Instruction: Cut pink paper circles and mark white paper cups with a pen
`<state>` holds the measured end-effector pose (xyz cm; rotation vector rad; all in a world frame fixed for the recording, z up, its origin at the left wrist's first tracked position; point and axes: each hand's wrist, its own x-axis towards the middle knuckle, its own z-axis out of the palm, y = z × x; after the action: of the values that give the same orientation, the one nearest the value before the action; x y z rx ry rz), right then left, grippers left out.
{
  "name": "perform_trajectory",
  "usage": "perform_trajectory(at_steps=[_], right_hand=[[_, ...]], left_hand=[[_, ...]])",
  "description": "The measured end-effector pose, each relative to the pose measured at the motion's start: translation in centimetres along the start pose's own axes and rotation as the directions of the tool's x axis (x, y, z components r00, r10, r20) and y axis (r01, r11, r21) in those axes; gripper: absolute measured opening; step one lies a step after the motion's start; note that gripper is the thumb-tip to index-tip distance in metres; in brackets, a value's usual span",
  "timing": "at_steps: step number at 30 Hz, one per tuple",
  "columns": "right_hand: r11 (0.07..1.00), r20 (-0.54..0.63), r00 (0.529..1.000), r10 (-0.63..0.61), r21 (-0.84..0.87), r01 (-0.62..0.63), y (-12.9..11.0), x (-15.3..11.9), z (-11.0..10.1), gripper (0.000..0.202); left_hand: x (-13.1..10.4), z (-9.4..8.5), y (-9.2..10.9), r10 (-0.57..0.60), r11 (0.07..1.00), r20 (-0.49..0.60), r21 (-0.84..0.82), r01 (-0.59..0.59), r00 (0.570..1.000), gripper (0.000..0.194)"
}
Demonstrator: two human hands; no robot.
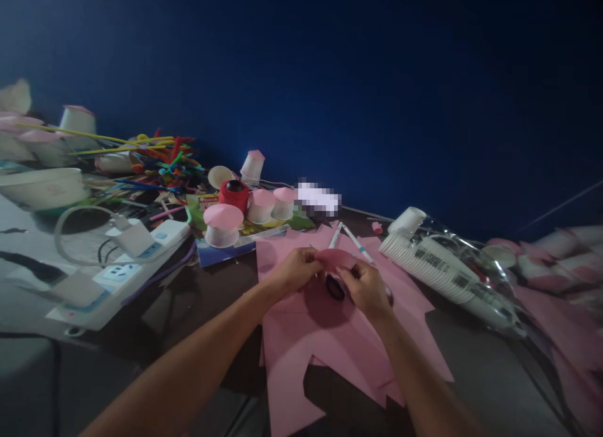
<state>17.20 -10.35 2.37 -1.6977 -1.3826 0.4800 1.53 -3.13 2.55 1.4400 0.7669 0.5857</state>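
Note:
Between my two hands is a small cut piece of pink paper point(335, 259), held up over the pile of pink sheets point(292, 343). The fingers of my left hand point(301, 269) pinch its left edge. My right hand point(366, 289) grips its right side with thumb and fingers. Just below the piece, a dark loop point(335, 287), perhaps a scissors handle, lies on the sheets; the rest of it is hidden by my right hand. Two white pens point(358, 243) lie beyond my hands.
Left of the sheets are paper cups with pink tops point(223, 225), a red round object point(234, 197), pipe cleaners point(174, 154) and a power strip point(117, 274) with cables. A bagged stack of paper cups point(447, 274) lies at the right. A dark blue wall point(377, 98) rises behind.

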Motion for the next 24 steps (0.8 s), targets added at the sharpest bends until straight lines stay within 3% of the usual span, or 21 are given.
perform_trajectory(at_steps=[6,13,20,24], right_hand=[[0.998,-0.042,0.998,0.052,0.048,-0.050,0.5,0.2,0.3,0.030],[0.999,-0.072,0.997,0.043,-0.017,-0.044,0.2,0.1,0.2,0.029],[0.925,-0.063,0.997,-0.034,0.376,0.055,0.8,0.2,-0.8,0.034],[0.889,-0.003,1.000,-0.026,0.458,0.024,0.8,0.2,-0.8,0.038]], left_hand=[[-0.1,0.0,-0.1,-0.015,0.998,0.050,0.055,0.012,0.999,0.020],[-0.1,0.1,0.1,-0.069,0.989,0.028,0.137,0.064,0.997,0.015],[0.4,-0.1,-0.8,-0.054,0.998,0.012,0.016,0.053,0.998,0.023],[0.1,-0.1,-0.2,-0.040,0.998,0.010,0.043,0.039,0.999,0.026]])
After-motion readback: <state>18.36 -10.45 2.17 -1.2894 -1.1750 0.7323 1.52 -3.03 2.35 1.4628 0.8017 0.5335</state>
